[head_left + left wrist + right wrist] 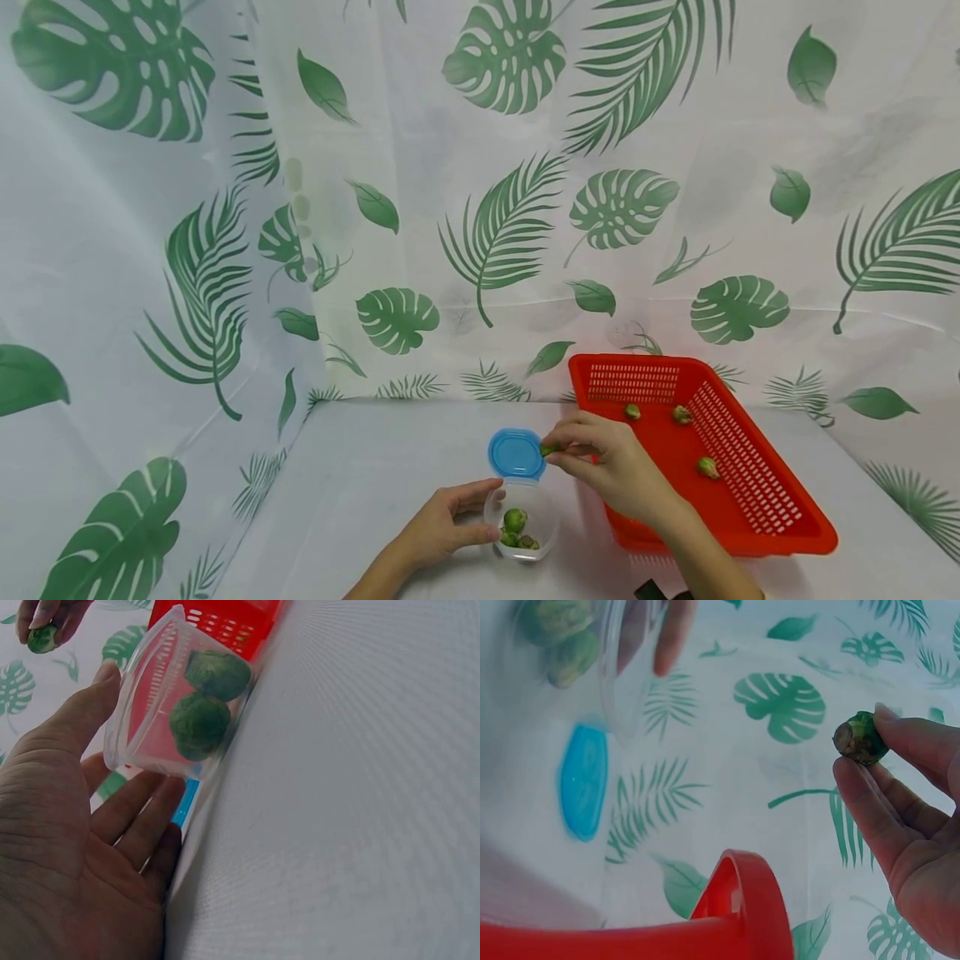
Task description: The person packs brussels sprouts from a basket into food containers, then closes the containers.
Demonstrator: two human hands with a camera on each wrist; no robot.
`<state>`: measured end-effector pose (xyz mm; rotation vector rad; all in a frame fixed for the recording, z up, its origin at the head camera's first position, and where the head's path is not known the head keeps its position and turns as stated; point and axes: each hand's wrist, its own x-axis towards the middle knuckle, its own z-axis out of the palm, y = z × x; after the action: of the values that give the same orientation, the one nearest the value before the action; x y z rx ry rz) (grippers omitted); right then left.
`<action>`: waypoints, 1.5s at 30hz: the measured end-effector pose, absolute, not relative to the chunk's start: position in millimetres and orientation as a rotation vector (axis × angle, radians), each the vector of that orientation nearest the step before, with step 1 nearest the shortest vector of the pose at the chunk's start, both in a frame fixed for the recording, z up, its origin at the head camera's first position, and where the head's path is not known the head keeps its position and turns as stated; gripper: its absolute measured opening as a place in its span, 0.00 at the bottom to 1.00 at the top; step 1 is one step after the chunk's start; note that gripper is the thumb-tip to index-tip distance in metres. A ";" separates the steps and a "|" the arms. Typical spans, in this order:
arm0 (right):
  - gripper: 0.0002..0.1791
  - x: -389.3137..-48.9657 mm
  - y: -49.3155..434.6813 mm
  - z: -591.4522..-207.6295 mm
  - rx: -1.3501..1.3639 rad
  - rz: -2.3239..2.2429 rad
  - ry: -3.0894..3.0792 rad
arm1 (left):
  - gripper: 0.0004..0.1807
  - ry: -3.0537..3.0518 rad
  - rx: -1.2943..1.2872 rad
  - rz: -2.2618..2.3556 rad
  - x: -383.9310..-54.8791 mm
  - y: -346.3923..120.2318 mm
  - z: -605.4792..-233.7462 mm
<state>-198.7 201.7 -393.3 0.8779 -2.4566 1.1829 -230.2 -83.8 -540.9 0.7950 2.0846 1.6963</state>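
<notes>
A person's right hand is pinching a Brussels sprout between thumb and fingers, and is holding it in the air near a blue lid, above and apart from the clear container. The right wrist view is showing the sprout's pale cut stem end facing away from the palm. The left hand is steadying the container from its left side, its thumb lying at the near part of the rim and its fingers curling around the far side. A few sprouts are sitting together at the bottom of the container, which is resting with its mouth up on the white bench. The lid is lying just beyond it. On the right, a red basket is standing on the bench, and three loose sprouts are lying well apart inside it. Behind everything, a leaf-printed sheet is hanging.
</notes>
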 end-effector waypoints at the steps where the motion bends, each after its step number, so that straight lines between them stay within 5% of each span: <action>1: 0.19 -198.0 202.0 -394.0 0.872 1.184 -2.452 | 0.33 2.084 0.807 1.701 -230.3 -83.7 -540.9; 45: 0.15 -198.9 193.8 -417.5 0.891 1.248 -2.651 | 0.33 2.080 0.851 1.709 -230.1 -83.9 -539.6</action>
<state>-198.9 193.8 -417.5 0.8911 -2.6509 1.2476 -230.1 -83.9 -539.6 0.8506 2.0799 1.7095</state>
